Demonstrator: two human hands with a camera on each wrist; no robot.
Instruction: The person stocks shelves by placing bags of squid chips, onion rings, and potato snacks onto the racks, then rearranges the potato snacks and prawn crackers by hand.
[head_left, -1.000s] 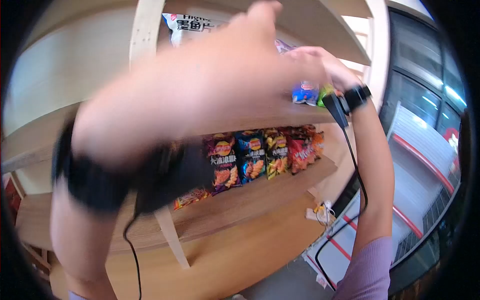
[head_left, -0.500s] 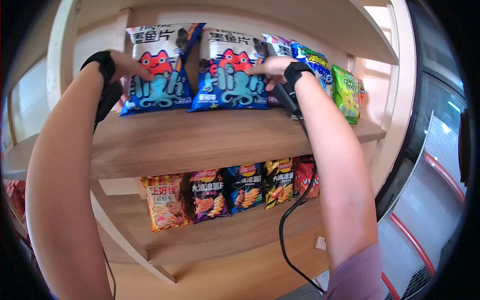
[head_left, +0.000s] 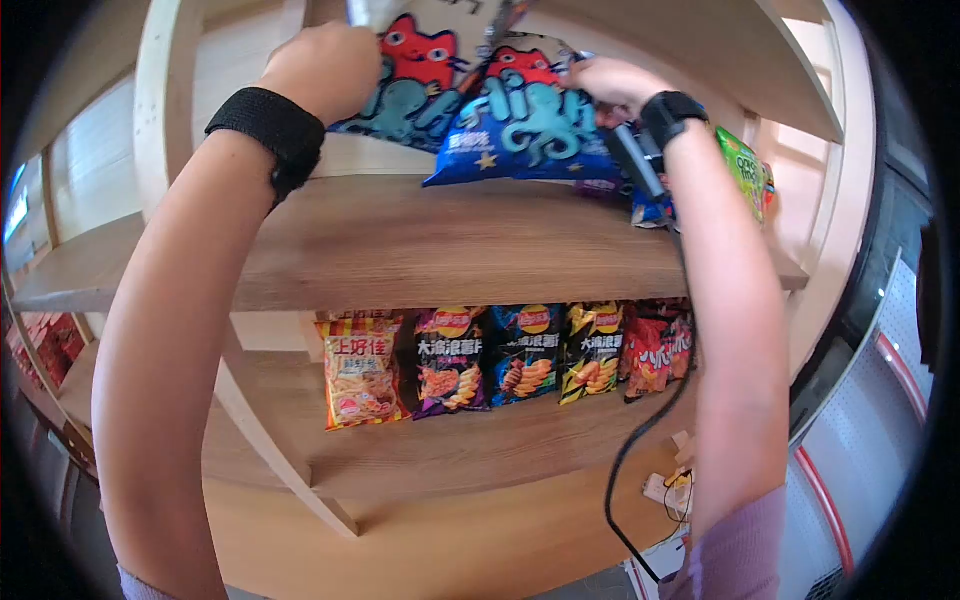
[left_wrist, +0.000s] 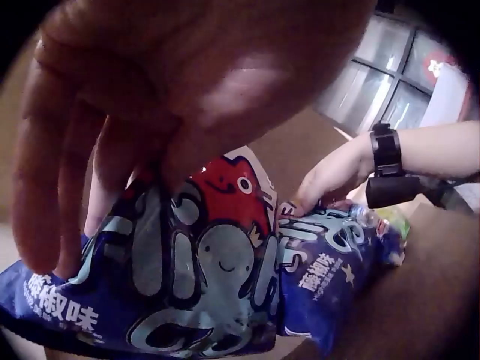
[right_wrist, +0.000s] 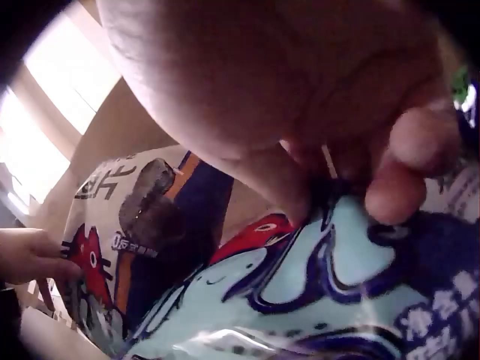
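In the head view my left hand [head_left: 325,75] grips the left side of a blue and white snack bag [head_left: 405,112], which hangs tilted above the upper shelf board [head_left: 470,245]. Beside it, my right hand [head_left: 620,85] pinches a matching bag [head_left: 540,130] near its right side; this one leans, overlapping the first. The left wrist view has curled left-hand fingers [left_wrist: 56,172] on the held bag [left_wrist: 217,300]. From the right wrist, thumb and fingertips [right_wrist: 397,195] show bunching the film of the second bag [right_wrist: 330,262].
A green bag [head_left: 742,175] stands at the upper shelf's right end. On the shelf below, several bags stand in a row, a yellow-red one [head_left: 362,375] leftmost. A wooden upright [head_left: 165,110] is left of my left hand, and a black cable [head_left: 625,460] hangs from the right wrist.
Over the last half second, the left bag has come up off the shelf and moved right with my left hand. The right bag has shifted right and tilted, my right hand still on it.
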